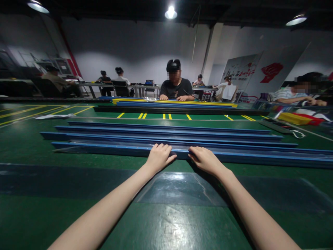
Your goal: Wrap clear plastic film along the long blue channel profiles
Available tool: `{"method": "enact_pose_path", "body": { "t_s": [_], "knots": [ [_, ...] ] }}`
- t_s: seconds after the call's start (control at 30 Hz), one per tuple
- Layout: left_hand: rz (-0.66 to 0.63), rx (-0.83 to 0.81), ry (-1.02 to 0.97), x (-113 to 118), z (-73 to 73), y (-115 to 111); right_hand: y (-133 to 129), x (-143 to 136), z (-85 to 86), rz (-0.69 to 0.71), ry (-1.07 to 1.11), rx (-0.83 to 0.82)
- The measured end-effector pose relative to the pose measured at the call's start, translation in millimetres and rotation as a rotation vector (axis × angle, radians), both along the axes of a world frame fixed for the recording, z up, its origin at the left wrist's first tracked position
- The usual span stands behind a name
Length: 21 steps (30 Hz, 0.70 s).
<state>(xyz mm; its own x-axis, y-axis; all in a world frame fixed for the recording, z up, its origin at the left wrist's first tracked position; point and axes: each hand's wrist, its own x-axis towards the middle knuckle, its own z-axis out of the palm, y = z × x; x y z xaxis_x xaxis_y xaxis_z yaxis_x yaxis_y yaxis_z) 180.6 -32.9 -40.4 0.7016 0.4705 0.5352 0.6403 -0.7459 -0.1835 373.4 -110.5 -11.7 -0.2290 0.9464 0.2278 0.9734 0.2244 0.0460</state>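
Note:
Both my hands rest on the nearest long blue profile strip (255,156), which lies crosswise in front of me. My left hand (160,155) curls its fingers over the strip's upper edge, thumb along the near side. A short way to the right, my right hand (204,158) closes over the same strip with bent fingers. Clear film shows on the strip's left end. Behind it lie several more blue strips (169,132), roughly parallel. Closer to me, a long clear plastic sheet (179,189) lies flat on the green table (166,225), partly under my forearms.
Farther back, black, blue and yellow strips (197,103) lie before a seated person (177,85). A white scrap (54,116) lies at left. At right are a dark tool-like object (277,125), a yellow piece (293,118) and another person (293,93). Yellow lines mark the table.

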Motion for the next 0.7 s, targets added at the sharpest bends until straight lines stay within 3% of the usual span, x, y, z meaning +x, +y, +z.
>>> {"method": "enact_pose_path", "body": {
  "t_s": [0.7],
  "knots": [
    [-0.01,-0.14,0.062,-2.7,19.4,4.6,-0.4,-1.4,0.2,-0.002,0.002,-0.013]
  ]
}}
